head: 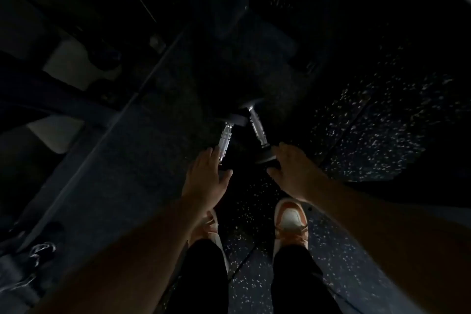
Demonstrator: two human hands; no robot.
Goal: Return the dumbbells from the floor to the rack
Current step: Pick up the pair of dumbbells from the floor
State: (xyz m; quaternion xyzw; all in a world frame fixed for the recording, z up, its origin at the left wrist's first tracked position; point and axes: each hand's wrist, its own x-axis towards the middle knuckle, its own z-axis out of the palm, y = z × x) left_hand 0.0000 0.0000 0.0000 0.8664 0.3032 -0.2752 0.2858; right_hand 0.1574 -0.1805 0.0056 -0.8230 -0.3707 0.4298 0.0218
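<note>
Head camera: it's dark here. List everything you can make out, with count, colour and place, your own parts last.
Dumbbells with ribbed chrome handles and dark ends: two, silver and black, side by side on the floor ahead of the feet; left one, right one.
Speckled rubber floor: one, black with white flecks, centre and right.
Dark frame or bench: at left, too dim to identify.
Orange-and-white trainers: two, bottom centre; left, right.
Black trouser legs: two, bottom edge.
Left hand: open, at the near end of the left dumbbell, no grip yet.
Right hand: open, at the near end of the right dumbbell.
</note>
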